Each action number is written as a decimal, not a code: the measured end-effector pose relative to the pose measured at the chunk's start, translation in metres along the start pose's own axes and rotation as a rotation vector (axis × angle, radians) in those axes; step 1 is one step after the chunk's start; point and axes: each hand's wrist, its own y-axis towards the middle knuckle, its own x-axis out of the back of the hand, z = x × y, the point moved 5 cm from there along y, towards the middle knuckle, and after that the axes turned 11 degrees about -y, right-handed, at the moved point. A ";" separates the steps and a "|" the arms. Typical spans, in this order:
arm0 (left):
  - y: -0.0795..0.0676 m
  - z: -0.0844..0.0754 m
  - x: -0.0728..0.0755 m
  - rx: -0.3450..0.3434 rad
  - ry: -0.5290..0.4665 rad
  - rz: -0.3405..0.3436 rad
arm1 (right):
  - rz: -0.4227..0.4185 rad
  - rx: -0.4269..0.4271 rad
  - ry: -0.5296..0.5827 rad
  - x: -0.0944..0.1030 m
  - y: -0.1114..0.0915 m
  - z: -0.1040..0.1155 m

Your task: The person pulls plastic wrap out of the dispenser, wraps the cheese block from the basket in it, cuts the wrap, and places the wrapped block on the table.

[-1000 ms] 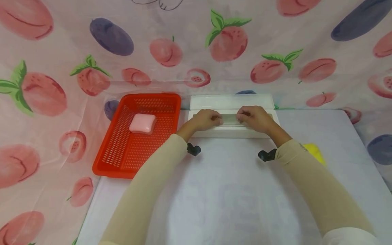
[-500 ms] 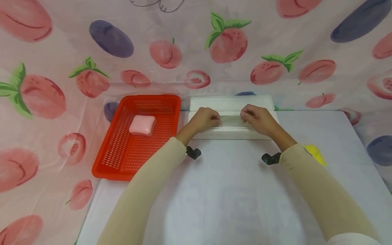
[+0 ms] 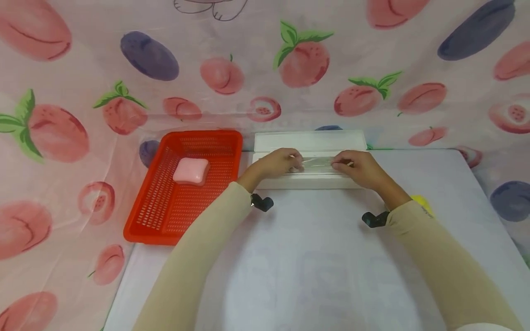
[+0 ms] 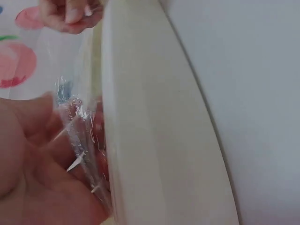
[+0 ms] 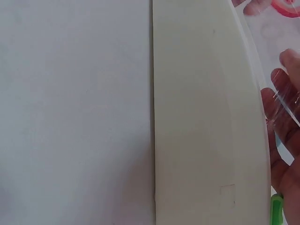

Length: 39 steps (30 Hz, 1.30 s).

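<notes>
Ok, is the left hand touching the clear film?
Touching: the left wrist view shows the creased clear film against the inside of the curled left hand.

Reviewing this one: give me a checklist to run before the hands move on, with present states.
1. Lid of the white box open: ok, tipped back.
2. Left hand holding the clear film: ok.
3. Right hand holding it too: ok.
4. Film smooth: not ok, creased between the hands.
5. Film's free edge found: cannot tell.
6. Yellow item fully visible: not ok, partly behind the right sleeve.
</notes>
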 end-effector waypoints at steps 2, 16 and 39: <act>0.000 0.002 0.000 0.045 -0.095 0.021 | 0.004 0.004 0.013 -0.001 0.001 0.003; -0.003 0.010 0.007 0.168 -0.167 0.096 | 0.042 -0.002 0.040 -0.003 0.007 0.005; -0.017 -0.016 0.030 -0.255 0.167 -0.262 | 0.036 -0.112 0.163 0.003 0.008 0.002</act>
